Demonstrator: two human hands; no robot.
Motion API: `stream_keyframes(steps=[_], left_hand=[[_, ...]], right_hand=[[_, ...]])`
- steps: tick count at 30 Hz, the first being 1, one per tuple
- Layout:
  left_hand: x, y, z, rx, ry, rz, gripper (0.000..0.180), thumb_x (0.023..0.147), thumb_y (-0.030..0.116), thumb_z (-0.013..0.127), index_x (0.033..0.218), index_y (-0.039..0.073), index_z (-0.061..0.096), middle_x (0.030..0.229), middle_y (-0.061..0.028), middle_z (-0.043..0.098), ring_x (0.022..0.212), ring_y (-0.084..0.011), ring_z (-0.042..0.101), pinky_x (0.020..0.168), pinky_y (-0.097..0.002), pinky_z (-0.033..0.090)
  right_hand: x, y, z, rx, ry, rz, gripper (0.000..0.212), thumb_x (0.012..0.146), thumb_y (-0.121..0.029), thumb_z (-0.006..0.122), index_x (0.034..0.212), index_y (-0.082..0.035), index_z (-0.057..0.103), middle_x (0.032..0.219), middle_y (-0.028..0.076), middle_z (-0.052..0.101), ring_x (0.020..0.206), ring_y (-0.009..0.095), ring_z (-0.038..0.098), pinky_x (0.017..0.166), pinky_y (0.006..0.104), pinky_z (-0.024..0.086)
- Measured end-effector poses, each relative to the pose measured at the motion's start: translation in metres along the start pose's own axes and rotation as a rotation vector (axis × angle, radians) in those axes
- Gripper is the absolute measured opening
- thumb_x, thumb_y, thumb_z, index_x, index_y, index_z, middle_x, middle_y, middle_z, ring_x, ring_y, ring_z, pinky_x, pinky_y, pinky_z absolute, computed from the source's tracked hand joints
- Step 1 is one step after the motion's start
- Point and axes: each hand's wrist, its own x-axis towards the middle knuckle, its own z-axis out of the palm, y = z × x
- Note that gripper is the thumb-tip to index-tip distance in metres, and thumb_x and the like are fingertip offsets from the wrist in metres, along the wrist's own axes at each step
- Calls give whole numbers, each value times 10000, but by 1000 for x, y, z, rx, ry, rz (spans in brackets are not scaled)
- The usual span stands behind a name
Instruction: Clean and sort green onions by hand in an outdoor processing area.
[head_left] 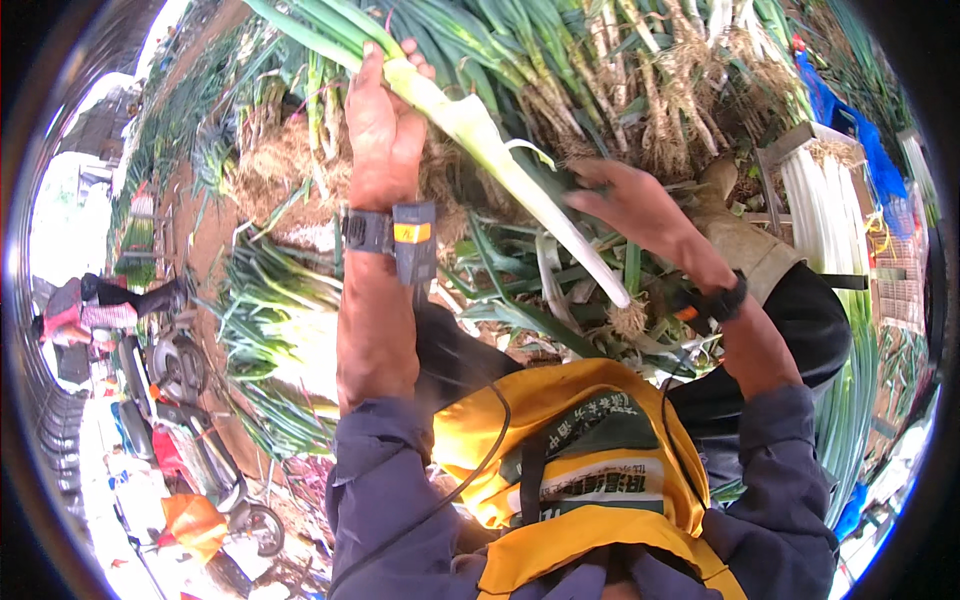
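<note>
A long green onion (520, 180) slants across the middle of the head view, green leaves at the upper left and roots at the lower right. My left hand (385, 110) is closed around it where the green meets the pale shank. Its white lower end looks peeled, with a loose strip of skin partway along. To the right of the shank, my right hand (625, 205) is empty, thumb and fingers apart, not touching the stalk. Loose green leaves and peelings (520, 290) lie below the stalk, in front of my lap.
Rooted green onions (640, 90) are heaped along the far side. White stalks (825, 210) are stacked in a frame on the right, beside blue plastic (850, 125). A bundle (280, 310) lies at left. Farther left are a motorcycle (190, 430) and another person (90, 310).
</note>
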Motion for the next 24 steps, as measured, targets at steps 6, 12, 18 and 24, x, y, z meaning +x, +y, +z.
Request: stream_keyframes(steps=[6,12,18,24], left_hand=[[-1,-10,14,-81,-3,11,251,991,119,586,1156,-58,519,1027,-167,580,960,-268,592,916,-402,557],[13,2,-3,-140,-102,-11,273,1030,180,516,1179,-46,484,1048,-178,592,947,-277,597,881,-420,546],[25,37,-30,-192,-236,90,298,1039,285,512,1136,4,525,951,-97,636,813,-190,614,728,-318,554],[34,20,-21,-118,-163,69,290,1079,239,384,1193,-22,435,1013,-164,576,832,-227,541,772,-363,514]], right_hand=[[56,-53,22,261,176,-338,371,923,-316,710,1141,-23,648,981,131,686,788,183,675,691,322,560],[32,-38,3,1056,-108,-293,137,971,-224,656,972,-87,671,682,-18,657,555,45,617,493,186,495],[-25,-21,-22,469,-417,-211,108,959,-165,639,951,-57,637,664,-3,579,554,76,586,490,237,483],[-131,192,41,-608,-609,47,276,903,-238,619,952,29,663,824,193,676,717,337,672,649,415,530]])
